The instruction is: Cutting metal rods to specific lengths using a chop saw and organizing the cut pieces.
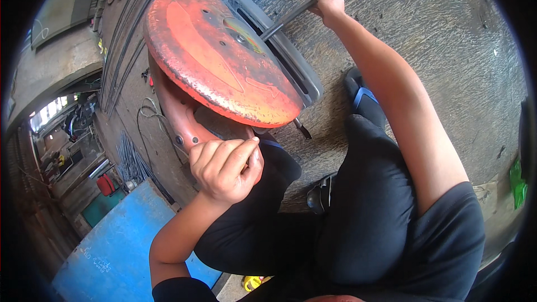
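Note:
A cut-off saw with a worn orange-red round guard [218, 56] stands on the floor before me. My left hand [226, 170] is closed in a fist around the saw's handle [249, 132], just below the guard; most of the handle is hidden. Out to the far right, my right hand [329, 8] grips a thin grey metal bar [299, 12]. The bar slants down to the left and meets the saw beside the guard, where its end is hidden. Along the guard's right side runs the grey metal base [305, 72]. The cutting disc cannot be made out.
Long dark rods [126, 33] lie along the floor at the left, by a loose cord [146, 109]. A blue sheet or panel [126, 235] lies at the lower left, near a bundle of grey rods [131, 159]. My sandalled foot [366, 98] is right of the saw.

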{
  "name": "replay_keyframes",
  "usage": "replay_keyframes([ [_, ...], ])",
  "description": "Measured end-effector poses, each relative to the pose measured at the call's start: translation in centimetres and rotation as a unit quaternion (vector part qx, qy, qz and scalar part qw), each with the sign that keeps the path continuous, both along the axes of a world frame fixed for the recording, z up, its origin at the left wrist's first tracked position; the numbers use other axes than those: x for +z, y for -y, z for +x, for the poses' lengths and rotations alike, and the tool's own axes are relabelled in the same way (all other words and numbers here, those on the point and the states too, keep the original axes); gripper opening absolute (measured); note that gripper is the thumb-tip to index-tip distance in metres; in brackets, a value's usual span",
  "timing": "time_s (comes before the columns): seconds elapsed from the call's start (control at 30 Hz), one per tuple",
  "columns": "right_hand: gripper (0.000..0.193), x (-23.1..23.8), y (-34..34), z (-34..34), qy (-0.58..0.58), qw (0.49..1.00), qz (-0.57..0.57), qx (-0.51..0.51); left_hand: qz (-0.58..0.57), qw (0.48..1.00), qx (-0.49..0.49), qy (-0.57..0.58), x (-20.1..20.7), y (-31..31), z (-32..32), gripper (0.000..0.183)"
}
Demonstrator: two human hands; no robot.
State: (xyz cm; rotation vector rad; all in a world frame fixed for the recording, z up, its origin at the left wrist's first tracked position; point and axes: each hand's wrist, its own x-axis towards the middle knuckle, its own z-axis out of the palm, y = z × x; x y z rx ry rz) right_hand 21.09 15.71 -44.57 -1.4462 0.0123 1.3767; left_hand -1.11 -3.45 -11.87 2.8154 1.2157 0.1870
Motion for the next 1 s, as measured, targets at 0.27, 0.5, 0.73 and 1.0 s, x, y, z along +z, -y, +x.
replay_keyframes([
  [0.27,0.025,-0.10,0.02,-0.11,0.000,1.000,0.000,-0.019,0.004,1.000,-0.002,-0.013,-0.24,0.36,0.08,0.016],
  [0.5,0.024,0.16,0.17,-0.28,0.001,1.000,0.009,-0.014,0.004,1.000,-0.002,-0.013,-0.11,0.42,0.11,0.017],
  [0.73,0.021,-0.33,0.37,-0.23,-0.015,0.999,0.029,-0.017,0.006,1.000,-0.005,-0.003,-0.25,0.41,0.15,0.016],
  [1.0,0.023,0.01,0.46,-0.08,-0.010,1.000,0.020,0.006,0.008,1.000,-0.006,0.001,-0.31,0.42,0.08,0.016],
])
